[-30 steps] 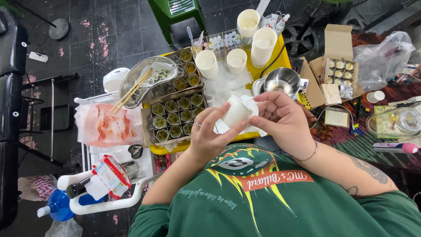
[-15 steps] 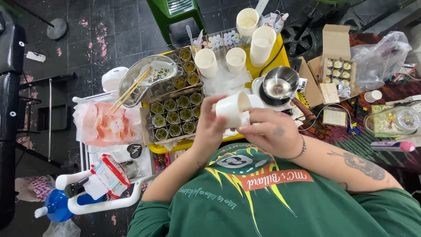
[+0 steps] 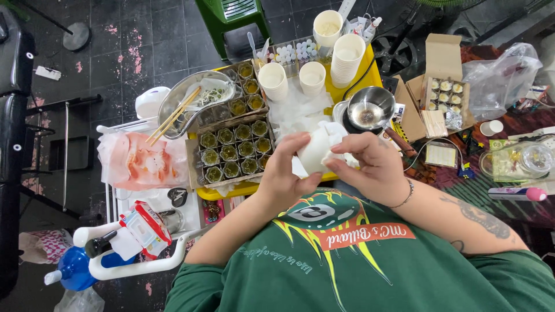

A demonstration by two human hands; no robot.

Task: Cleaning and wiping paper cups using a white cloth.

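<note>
Held a white paper cup [image 3: 313,151] clamped between left hand [image 3: 281,173] and right hand [image 3: 370,164], tissue [image 3: 335,136] pinched just beyond.

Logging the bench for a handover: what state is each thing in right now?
left hand: gripping the white paper cup
right hand: pressing a white tissue to the cup
steel bowl: upright, nearly empty
chopsticks: lying across the steel tray
stacked cups: upright, nested
</note>
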